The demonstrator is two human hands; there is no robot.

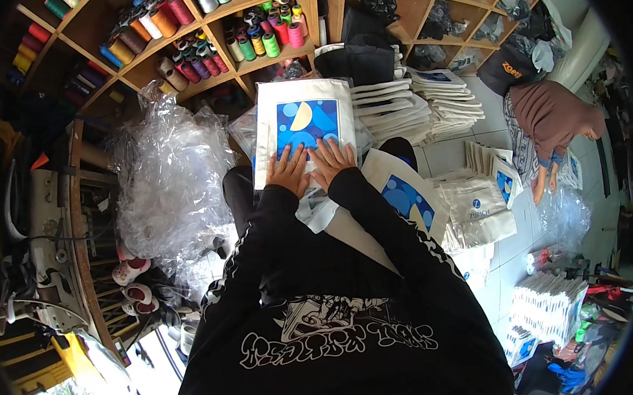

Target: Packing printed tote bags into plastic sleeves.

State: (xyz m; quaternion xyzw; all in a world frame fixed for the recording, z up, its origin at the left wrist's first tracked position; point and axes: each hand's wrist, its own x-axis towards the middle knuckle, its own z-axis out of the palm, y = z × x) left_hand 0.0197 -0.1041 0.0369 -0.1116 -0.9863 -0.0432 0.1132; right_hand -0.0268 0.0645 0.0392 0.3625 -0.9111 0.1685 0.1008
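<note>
A cream canvas bag [308, 125] with a blue and yellow geometric print lies flat in front of me. My left hand [287, 172] rests on its near part with the fingers spread. Beside it, my right hand [330, 163] lies palm down on the same bag, also with its fingers apart. Both hands are open, and their thumbs nearly meet. Transparent plastic shows around the bag and below my hands; whether the bag is inside it I cannot tell. Close to my right forearm is another printed canvas bag [405, 199], tilted.
A big heap of transparent plastic bags [171, 171] sits on the left. Folded canvas bags [387, 112] are stacked at the far right, more bags [475, 208] nearer. Thread shelves [208, 18] stand ahead. A co-worker [553, 118] bends over bags at right.
</note>
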